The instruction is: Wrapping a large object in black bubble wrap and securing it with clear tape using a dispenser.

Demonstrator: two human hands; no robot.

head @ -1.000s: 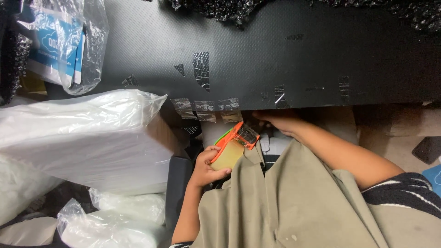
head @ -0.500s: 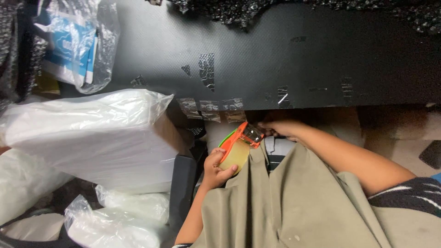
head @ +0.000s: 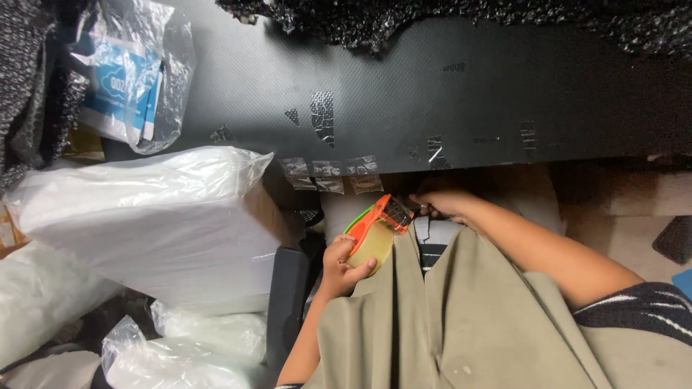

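Head view: the left hand (head: pixel 344 265) wraps closed around a tape dispenser (head: pixel 375 229) held over the lap, just below the black table (head: pixel 447 108). The right hand (head: pixel 440 204) pinches at the dispenser's front end, under the table edge.

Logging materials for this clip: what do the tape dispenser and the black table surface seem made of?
Tape dispenser: looks like glossy orange plastic, holding a yellowish translucent roll gripped by the left hand. Table surface: probably a matte black textured mat or laminate; clear tape scraps stuck on it shine.
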